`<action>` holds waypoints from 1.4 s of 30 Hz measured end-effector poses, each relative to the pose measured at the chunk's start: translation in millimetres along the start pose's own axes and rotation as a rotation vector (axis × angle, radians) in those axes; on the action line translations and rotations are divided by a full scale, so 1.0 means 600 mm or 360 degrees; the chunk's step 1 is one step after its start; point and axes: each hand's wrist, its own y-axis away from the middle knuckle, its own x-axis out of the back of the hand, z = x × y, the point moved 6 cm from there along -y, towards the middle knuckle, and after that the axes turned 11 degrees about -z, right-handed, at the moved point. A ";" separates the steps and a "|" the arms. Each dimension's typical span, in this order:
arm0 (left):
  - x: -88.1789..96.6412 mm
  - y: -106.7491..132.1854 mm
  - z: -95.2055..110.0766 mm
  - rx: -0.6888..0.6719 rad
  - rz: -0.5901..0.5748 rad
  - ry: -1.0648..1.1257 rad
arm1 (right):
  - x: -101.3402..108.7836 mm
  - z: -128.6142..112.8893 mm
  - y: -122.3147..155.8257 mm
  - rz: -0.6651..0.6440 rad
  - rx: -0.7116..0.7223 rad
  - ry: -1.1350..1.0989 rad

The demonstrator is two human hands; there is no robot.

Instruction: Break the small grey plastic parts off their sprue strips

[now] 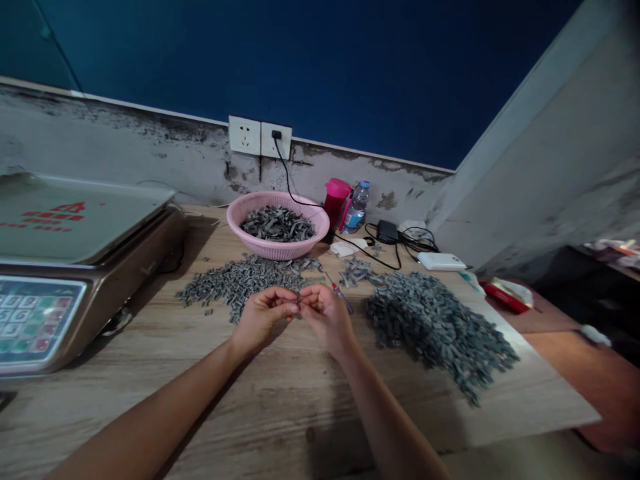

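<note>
My left hand (267, 315) and my right hand (327, 316) meet over the middle of the wooden table (250, 413). Both are closed in a pinch, fingertips together around a small dark grey piece (299, 300) whose kind is too small to make out. Just behind the hands spreads a loose heap of small grey pieces (225, 283). To the right lies a larger pile of similar grey pieces (440, 327). A screwdriver-like tool with a red and blue handle (342, 297) rests beside my right hand. Further back is a small cluster of grey strips (359, 272).
A pink plastic basket (277, 251) holds dark grey strips. Behind it stand a red lidded cup (336, 203) and a water bottle (357, 210). A weighing scale (90, 267) occupies the left side. Black cables (400, 243) and a white device (441, 261) lie at the back right.
</note>
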 end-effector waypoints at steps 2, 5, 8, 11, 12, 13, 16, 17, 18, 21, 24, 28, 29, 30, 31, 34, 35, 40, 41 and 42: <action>0.000 0.000 0.001 0.0005 -0.0013 -0.0018 | -0.005 -0.007 0.002 -0.0028 0.0045 -0.0015; -0.003 -0.001 -0.002 0.0091 -0.0065 0.0174 | -0.014 -0.021 0.004 -0.0139 0.0108 0.0013; -0.010 0.000 -0.010 0.0243 -0.0190 0.0373 | -0.021 -0.036 0.005 -0.0222 0.0212 0.0248; -0.011 0.001 -0.020 0.0346 -0.0248 0.0391 | -0.020 -0.037 0.005 -0.0207 0.0213 0.0308; -0.009 0.001 -0.021 0.0347 -0.0236 0.0369 | -0.017 -0.032 0.003 -0.0180 0.0162 0.0236; -0.007 0.000 -0.021 0.0320 -0.0211 0.0332 | -0.015 -0.025 0.002 -0.0149 0.0085 0.0132; 0.000 0.000 -0.004 0.0071 -0.0103 -0.0022 | -0.009 0.000 0.001 -0.0020 -0.0184 -0.0293; 0.001 0.001 0.007 -0.0052 -0.0064 -0.0272 | -0.010 0.008 0.002 0.0005 -0.0263 -0.0450; 0.000 0.003 0.020 -0.0180 -0.0037 -0.0579 | -0.012 0.015 0.003 0.0015 -0.0329 -0.0595; -0.016 0.016 0.048 -0.0560 -0.0040 -0.1454 | -0.018 0.027 0.006 0.0035 -0.0478 -0.0855; -0.032 0.027 0.055 -0.0813 -0.0115 -0.1852 | -0.018 0.031 0.010 0.0079 -0.0579 -0.0862; -0.034 0.027 0.053 -0.0790 -0.0104 -0.1974 | -0.015 0.027 0.010 0.0097 -0.0585 -0.0798; -0.033 0.026 0.053 -0.0774 -0.0102 -0.1972 | -0.015 0.026 0.010 0.0100 -0.0567 -0.0799; -0.034 0.026 0.053 -0.0773 -0.0108 -0.1967 | -0.015 0.025 0.010 0.0102 -0.0549 -0.0812; -0.034 0.026 0.054 -0.0785 -0.0122 -0.1961 | -0.015 0.026 0.010 0.0106 -0.0532 -0.0837; -0.035 0.027 0.054 -0.0836 -0.0152 -0.1934 | -0.015 0.027 0.009 0.0117 -0.0500 -0.0969; -0.034 0.027 0.054 -0.0834 -0.0144 -0.1908 | -0.015 0.027 0.009 0.0119 -0.0494 -0.1015; -0.018 0.016 0.049 -0.0545 -0.0077 -0.1465 | -0.016 0.013 0.004 0.0001 -0.0360 -0.1087; -0.016 0.014 0.047 -0.0479 -0.0078 -0.1342 | -0.017 0.009 0.003 -0.0035 -0.0313 -0.1080; -0.016 0.012 0.046 -0.0435 -0.0093 -0.1240 | -0.018 0.007 0.002 -0.0063 -0.0271 -0.1063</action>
